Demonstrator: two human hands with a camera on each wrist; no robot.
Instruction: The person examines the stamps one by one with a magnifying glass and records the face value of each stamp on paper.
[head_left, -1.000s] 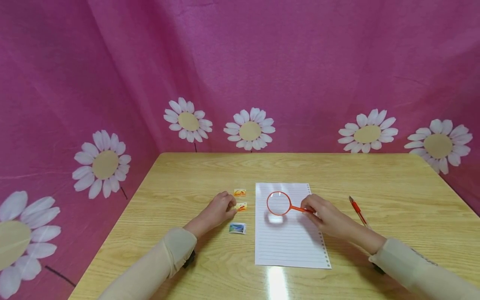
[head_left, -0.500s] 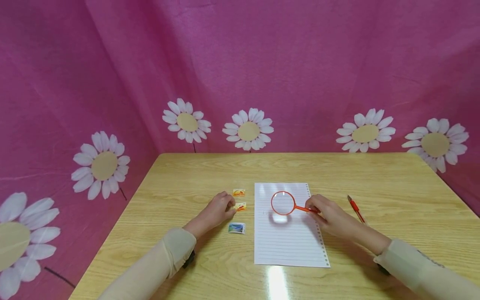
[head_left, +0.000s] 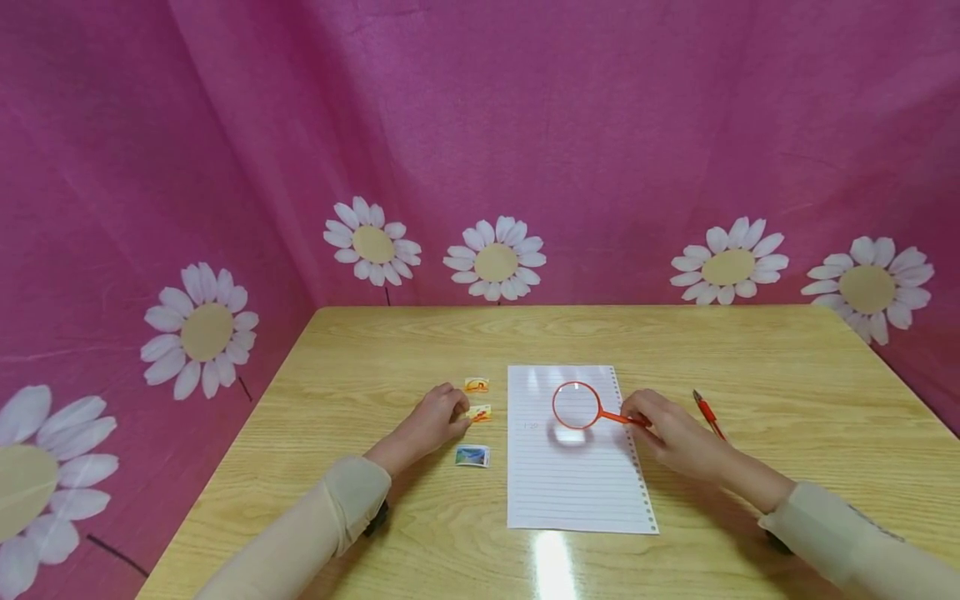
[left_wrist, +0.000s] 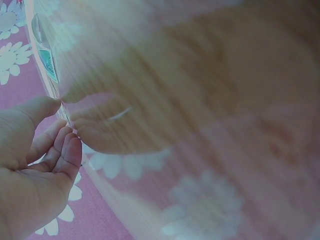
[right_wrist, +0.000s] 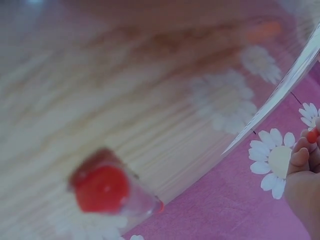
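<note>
In the head view my right hand (head_left: 671,429) holds an orange-red magnifying glass (head_left: 615,417) by its handle, lens to the left over a lined sheet of paper (head_left: 562,496). Its shadow falls on the sheet. Three small postage stamps lie in a column left of the paper: an orange-yellow far stamp (head_left: 476,385), a yellow-and-red middle stamp (head_left: 481,413) and a blue-green near stamp (head_left: 472,455). My left hand (head_left: 435,419) grips the left edge of the middle stamp between thumb and fingers, covering part of it. In the left wrist view those fingertips (left_wrist: 72,145) are down at the tabletop.
A red pen (head_left: 708,414) lies right of the paper, partly hidden behind my right forearm; in the right wrist view the pen (right_wrist: 102,189) is close and blurred. Faint red writing (head_left: 531,427) marks the sheet. A pink flowered cloth (head_left: 600,150) hangs behind the wooden table (head_left: 405,342).
My right hand has moved the magnifying glass to the right across the paper, uncovering the faint red writing. My left hand stays at the middle stamp.
</note>
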